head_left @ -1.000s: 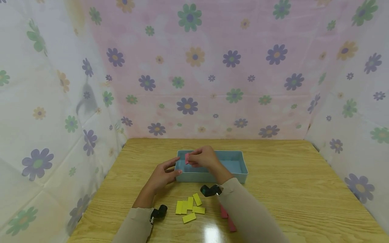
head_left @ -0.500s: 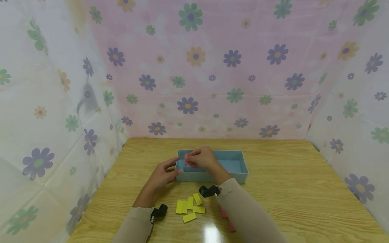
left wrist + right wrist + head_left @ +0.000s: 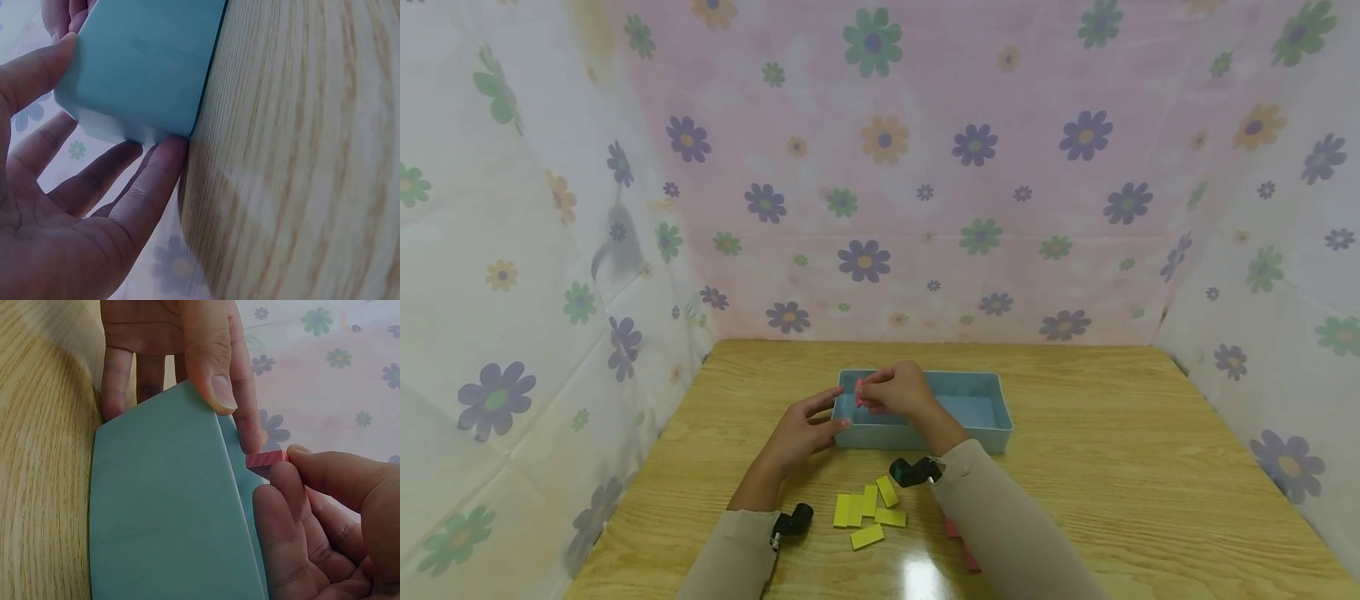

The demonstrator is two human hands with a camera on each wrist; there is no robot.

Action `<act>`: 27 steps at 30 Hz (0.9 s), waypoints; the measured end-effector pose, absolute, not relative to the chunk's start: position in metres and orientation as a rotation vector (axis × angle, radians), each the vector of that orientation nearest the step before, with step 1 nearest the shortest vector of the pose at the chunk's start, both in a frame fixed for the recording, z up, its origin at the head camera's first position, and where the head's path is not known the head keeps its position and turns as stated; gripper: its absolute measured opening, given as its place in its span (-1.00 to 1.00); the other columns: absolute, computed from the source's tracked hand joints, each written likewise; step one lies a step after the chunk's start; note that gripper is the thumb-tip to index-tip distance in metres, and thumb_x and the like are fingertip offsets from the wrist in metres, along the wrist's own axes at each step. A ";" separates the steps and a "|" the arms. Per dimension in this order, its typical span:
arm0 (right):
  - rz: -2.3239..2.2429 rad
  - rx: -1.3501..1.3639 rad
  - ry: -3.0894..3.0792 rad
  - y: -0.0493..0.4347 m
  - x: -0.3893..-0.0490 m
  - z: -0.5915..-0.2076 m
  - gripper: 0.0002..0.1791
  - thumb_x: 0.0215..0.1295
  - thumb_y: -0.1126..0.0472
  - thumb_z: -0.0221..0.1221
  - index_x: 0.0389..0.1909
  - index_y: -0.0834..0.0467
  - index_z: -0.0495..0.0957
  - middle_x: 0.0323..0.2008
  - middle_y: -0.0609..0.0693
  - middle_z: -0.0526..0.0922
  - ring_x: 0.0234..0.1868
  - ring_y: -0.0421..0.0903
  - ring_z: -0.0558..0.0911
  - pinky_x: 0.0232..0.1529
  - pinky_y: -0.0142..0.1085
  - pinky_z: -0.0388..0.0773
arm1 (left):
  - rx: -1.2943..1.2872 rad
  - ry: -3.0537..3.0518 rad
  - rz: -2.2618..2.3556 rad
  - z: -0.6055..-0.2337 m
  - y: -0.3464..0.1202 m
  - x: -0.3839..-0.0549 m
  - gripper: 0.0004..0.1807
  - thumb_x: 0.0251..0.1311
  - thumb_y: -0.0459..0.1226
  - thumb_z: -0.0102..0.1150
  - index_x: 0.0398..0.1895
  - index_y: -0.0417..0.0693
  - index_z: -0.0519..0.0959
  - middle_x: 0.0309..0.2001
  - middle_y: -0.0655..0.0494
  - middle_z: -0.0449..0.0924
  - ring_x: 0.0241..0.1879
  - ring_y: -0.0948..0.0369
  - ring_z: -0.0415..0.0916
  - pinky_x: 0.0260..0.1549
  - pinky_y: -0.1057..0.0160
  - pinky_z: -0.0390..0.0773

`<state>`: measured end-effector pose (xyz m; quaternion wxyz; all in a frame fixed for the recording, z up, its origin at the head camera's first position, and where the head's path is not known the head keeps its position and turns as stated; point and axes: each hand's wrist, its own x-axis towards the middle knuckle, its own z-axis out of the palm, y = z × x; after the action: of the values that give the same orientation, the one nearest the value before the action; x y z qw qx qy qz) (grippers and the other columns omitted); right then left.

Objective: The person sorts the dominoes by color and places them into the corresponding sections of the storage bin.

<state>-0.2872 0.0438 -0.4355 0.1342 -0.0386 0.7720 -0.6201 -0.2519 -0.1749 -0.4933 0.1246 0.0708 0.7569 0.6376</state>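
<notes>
My right hand [image 3: 898,390] pinches a small pink domino-like block [image 3: 265,459] between thumb and fingers. It holds the block upright within the left end of a light blue rectangular box [image 3: 925,437]. My left hand [image 3: 803,433] rests against the box's left end, fingers spread and mostly straight. In the left wrist view, its thumb [image 3: 47,65] lies at the top edge and a fingertip presses low at the bottom corner. The box's floor beneath my right hand is hidden.
Several yellow blocks [image 3: 867,536] lie on the wooden table [image 3: 1097,467] in front of the box. Pink blocks [image 3: 972,557] lie partly hidden under my right forearm. Flowered cloth [image 3: 925,167] hangs behind and at both sides.
My right hand has shifted very slightly left with the pink block, which has turned a little in the fingers. The left hand stays against the box.
</notes>
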 end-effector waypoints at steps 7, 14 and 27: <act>-1.815 -0.121 2.248 0.043 -0.290 -0.437 -0.86 0.32 0.21 0.42 -0.21 0.21 0.79 -0.25 0.06 0.82 -0.07 0.21 0.79 -0.12 -0.08 0.78 | 0.196 2.194 1.880 -0.492 -0.174 -0.251 -0.28 0.28 -0.10 0.44 0.51 0.31 0.42 0.55 -0.09 0.27 0.47 -0.23 0.31 0.12 -0.05 0.68; -1.810 -0.121 2.242 0.041 -0.289 -0.436 -0.86 0.34 0.21 0.40 -0.20 0.21 0.79 -0.26 0.07 0.82 -0.07 0.18 0.80 -0.11 -0.09 0.78 | 0.212 2.193 1.876 -0.493 -0.175 -0.252 -0.28 0.30 -0.11 0.43 0.51 0.31 0.41 0.55 -0.08 0.28 0.47 -0.22 0.32 0.13 -0.07 0.67; -1.773 -0.130 2.261 0.040 -0.289 -0.439 -0.85 0.34 0.20 0.41 -0.20 0.20 0.79 -0.29 0.06 0.82 -0.12 0.15 0.81 -0.06 -0.02 0.76 | 0.252 2.205 1.865 -0.492 -0.174 -0.251 -0.27 0.32 -0.10 0.41 0.54 0.26 0.38 0.56 -0.16 0.23 0.46 -0.27 0.32 0.15 -0.09 0.66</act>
<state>-0.2894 0.0400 -0.4387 0.1324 -0.0447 0.7792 -0.6110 -0.2511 -0.1744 -0.4923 0.1211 0.0863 0.7549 0.6388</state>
